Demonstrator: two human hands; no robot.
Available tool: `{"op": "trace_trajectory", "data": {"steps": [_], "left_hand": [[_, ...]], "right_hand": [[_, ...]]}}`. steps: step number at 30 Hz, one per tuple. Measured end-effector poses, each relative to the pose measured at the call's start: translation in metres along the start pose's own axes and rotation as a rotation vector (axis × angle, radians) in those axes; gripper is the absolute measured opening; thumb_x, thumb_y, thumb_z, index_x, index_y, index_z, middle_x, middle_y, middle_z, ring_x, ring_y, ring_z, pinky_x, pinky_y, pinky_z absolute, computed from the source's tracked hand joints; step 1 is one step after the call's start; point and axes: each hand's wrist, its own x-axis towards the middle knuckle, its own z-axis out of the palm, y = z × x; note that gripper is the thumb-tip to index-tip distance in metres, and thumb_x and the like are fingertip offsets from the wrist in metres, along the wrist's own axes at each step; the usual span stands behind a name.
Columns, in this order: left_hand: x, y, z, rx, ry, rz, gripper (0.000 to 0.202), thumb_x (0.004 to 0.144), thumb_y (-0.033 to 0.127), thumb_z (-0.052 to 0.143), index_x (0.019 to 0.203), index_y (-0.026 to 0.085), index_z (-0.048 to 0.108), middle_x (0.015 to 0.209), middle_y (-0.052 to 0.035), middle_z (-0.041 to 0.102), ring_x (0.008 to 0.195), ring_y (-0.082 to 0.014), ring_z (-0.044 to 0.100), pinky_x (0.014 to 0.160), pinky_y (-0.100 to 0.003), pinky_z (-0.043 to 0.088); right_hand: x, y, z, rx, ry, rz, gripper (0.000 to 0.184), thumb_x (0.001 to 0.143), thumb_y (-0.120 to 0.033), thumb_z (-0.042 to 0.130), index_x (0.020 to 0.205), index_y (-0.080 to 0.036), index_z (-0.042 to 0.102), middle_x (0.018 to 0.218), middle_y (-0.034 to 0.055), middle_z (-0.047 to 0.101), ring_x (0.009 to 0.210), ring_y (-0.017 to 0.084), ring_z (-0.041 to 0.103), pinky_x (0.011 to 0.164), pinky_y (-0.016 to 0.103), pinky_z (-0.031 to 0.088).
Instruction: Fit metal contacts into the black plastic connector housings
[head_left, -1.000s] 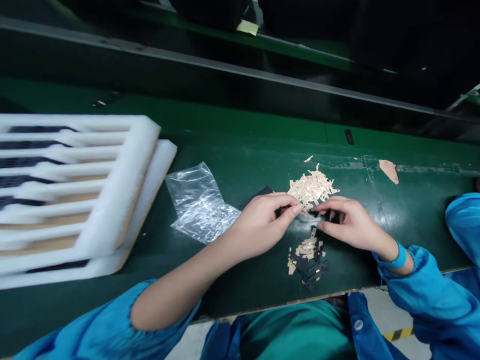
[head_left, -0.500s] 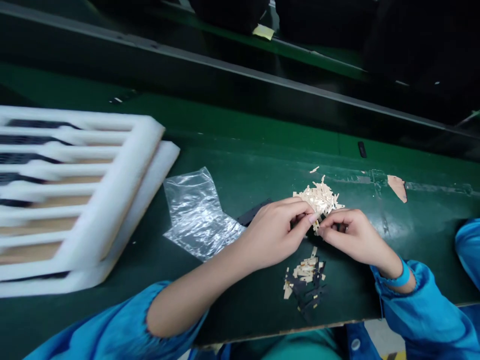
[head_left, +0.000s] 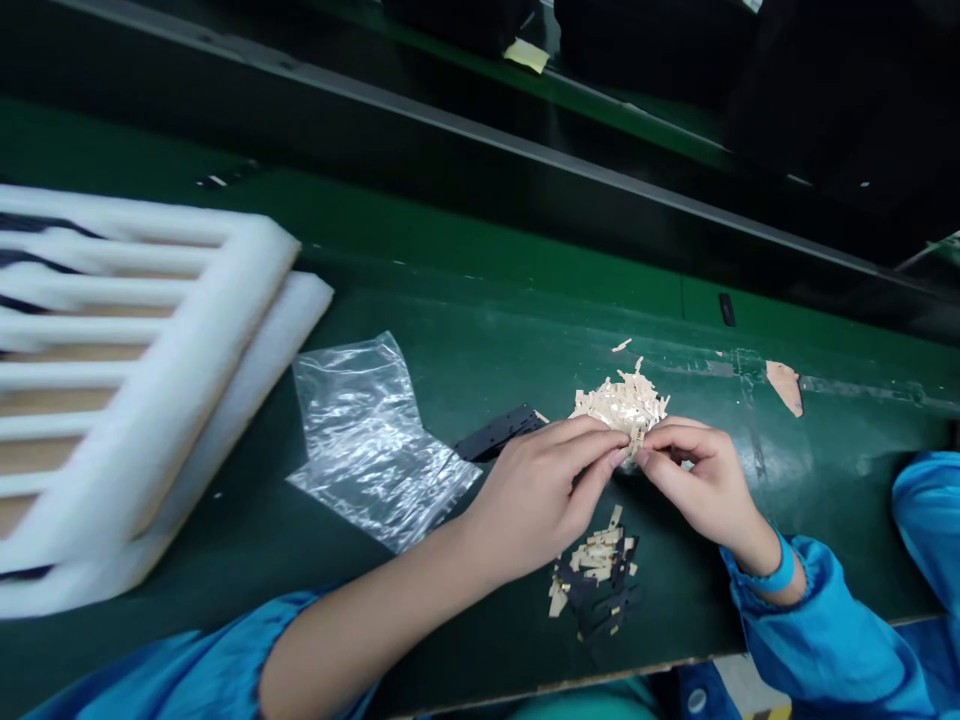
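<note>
A small pale piece sits between the fingertips of two bare hands, just above the near edge of a heap of pale pieces on a green bench. The fingers hide part of the heap. Nearer the bench edge lies a mixed cluster of pale and black parts, apart from the heap. Dark flat parts lie beside the left hand, which partly covers them; left of these, a crumpled clear plastic bag lies near the forearm. White foam frames, one stacked askew on another, fill the left side. Beyond the heap lie a tan scrap and a small black part. Blue cloth of another person's clothing shows at far right.

The left forearm slants in from lower left, the hand back-up, thumb and forefinger pinched on the piece. The right hand, a blue band at its wrist, reaches in from the right, fingers curled, thumb and forefinger nearly together; whether they grip the piece cannot be told.
</note>
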Motion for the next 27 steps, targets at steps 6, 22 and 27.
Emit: {"op": "trace_trajectory", "data": {"steps": [6, 22, 27], "left_hand": [[-0.0011, 0.0020, -0.0001, 0.275, -0.056, 0.133, 0.028, 0.100, 0.009, 0.045, 0.106, 0.011, 0.073, 0.099, -0.0120, 0.078, 0.085, -0.0273, 0.076, 0.067, -0.039, 0.063], [-0.0014, 0.0037, -0.0045, 0.292, -0.089, 0.042, 0.026, 0.101, 0.014, 0.045, 0.104, 0.017, 0.071, 0.095, -0.0066, 0.076, 0.082, -0.0243, 0.074, 0.068, -0.036, 0.059], [-0.0051, 0.0040, -0.0016, 0.191, -0.119, 0.043, 0.029, 0.101, 0.014, 0.044, 0.106, 0.018, 0.072, 0.096, -0.0074, 0.076, 0.083, -0.0217, 0.074, 0.069, -0.031, 0.058]], "right_hand": [[-0.0011, 0.0002, 0.0000, -0.122, 0.004, -0.068, 0.014, 0.089, -0.017, 0.067, 0.079, -0.022, 0.076, 0.072, 0.0019, 0.071, 0.066, 0.017, 0.062, 0.062, 0.030, 0.049], [0.0002, 0.0044, -0.0028, -0.015, -0.033, 0.052, 0.015, 0.086, -0.016, 0.067, 0.073, -0.019, 0.072, 0.067, -0.0008, 0.066, 0.060, 0.013, 0.053, 0.055, 0.025, 0.040], [-0.0002, 0.0009, -0.0007, -0.082, -0.045, -0.019, 0.016, 0.087, -0.015, 0.065, 0.073, -0.019, 0.072, 0.066, -0.0009, 0.065, 0.060, 0.013, 0.054, 0.057, 0.026, 0.040]]}}
